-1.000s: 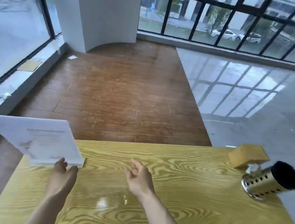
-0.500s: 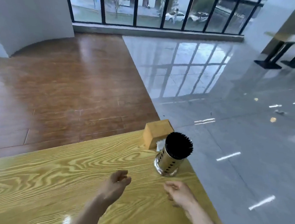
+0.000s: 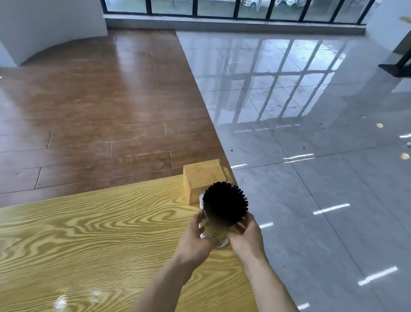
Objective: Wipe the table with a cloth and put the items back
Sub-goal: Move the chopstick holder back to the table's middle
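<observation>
Head view, only 1 camera.

Progress: no cloth anywhere in frame, and the table [image 3: 72, 251] top looks glossy and bare across the left and middle. My read is the wipe is finished and I'm in the put-back phase, but I can't confirm that from this frame. Only 2 items show on the table, both at its far right corner, centre-right of the frame: a wooden box [image 3: 201, 181] right at the corner, and a metal holder [image 3: 214, 231] packed with black sticks [image 3: 224, 207], probably chopsticks, just in front of the box. Whether holder and box touch I can't tell, the sticks block the gap. Something white pokes out between them, too small to identify. Left to do, as I judge it: seat the holder where it belongs, then any items outside this frame.

Hands: both are on the holder. Left hand [image 3: 196, 239] wraps its left side, fingers curled about halfway round the metal wall, thumb up near the rim. Right hand [image 3: 246, 236] cups the right side, fingers bent in against the wall just below the black tops. Neither is a closed fist; it's a 2-sided clamp on the cylinder. Holder looks upright, base at or just off the tabletop; can't tell which, my hands cover it.

Rest of frame: wood floor upper left, grey tile right, windows along the top.
</observation>
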Demonstrator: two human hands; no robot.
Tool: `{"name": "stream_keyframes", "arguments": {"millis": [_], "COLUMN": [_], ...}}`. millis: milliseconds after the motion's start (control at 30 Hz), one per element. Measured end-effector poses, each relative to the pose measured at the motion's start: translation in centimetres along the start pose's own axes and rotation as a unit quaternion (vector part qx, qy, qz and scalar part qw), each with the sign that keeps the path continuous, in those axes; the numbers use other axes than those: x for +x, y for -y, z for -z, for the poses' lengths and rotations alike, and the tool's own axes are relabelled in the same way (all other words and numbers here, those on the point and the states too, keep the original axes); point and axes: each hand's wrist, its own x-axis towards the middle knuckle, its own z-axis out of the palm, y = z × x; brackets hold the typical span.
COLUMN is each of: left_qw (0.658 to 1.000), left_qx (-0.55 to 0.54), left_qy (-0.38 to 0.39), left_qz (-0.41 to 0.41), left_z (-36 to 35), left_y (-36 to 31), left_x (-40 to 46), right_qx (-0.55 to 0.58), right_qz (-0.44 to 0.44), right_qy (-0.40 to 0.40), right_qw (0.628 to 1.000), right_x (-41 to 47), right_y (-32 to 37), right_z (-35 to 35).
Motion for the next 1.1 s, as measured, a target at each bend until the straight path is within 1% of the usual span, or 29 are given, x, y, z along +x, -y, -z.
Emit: {"name": "stream_keyframes", "arguments": {"millis": [67,167,233,367,467,600,700,867,933,1033,1100], "left_qw": [1.000,0.998,0.995,0.986,0.976,0.969,0.966,0.971,0.969,0.965,0.964], "left_qx": [-0.014,-0.039,-0.048,-0.072,-0.093,-0.092,-0.095,-0.067,-0.050,-0.043,-0.020], "left_qy": [-0.016,-0.051,-0.083,-0.153,-0.194,-0.230,-0.240,-0.231,-0.243,-0.254,-0.252], "left_qz": [0.002,0.003,0.004,-0.001,-0.004,-0.006,-0.001,0.008,0.015,0.050,0.085], "left_z": [0.5,2.8,4.8,10.6,14.7,19.4,21.8,22.8,22.7,21.8,20.6], "left_y": [0.1,0.4,0.7,1.6,1.7,1.3,1.2,1.7,2.4,4.0,5.3], "left_x": [-0.1,-0.9,-1.4,-2.0,-2.1,-1.9,-1.1,-0.6,-0.5,-0.4,-0.3], "right_qx": [0.005,-0.042,-0.063,-0.094,-0.093,-0.099,-0.105,-0.119,-0.122,-0.133,-0.144], "right_qz": [0.003,0.020,0.030,0.078,0.096,0.114,0.122,0.121,0.112,0.094,0.060], "right_qy": [-0.007,-0.007,0.015,0.076,0.116,0.161,0.179,0.199,0.212,0.207,0.207], "right_qw": [1.000,0.999,0.997,0.990,0.984,0.975,0.971,0.965,0.963,0.965,0.966], "right_x": [-0.3,-0.9,-1.2,-1.9,-2.6,-2.9,-2.9,-2.3,-2.1,-1.4,-0.7], "right_y": [0.3,1.2,2.0,4.2,6.1,8.3,9.3,9.1,8.8,7.7,6.1], "right_z": [-0.8,-3.0,-5.0,-11.0,-15.2,-19.8,-22.2,-23.6,-23.3,-21.6,-19.6]}}
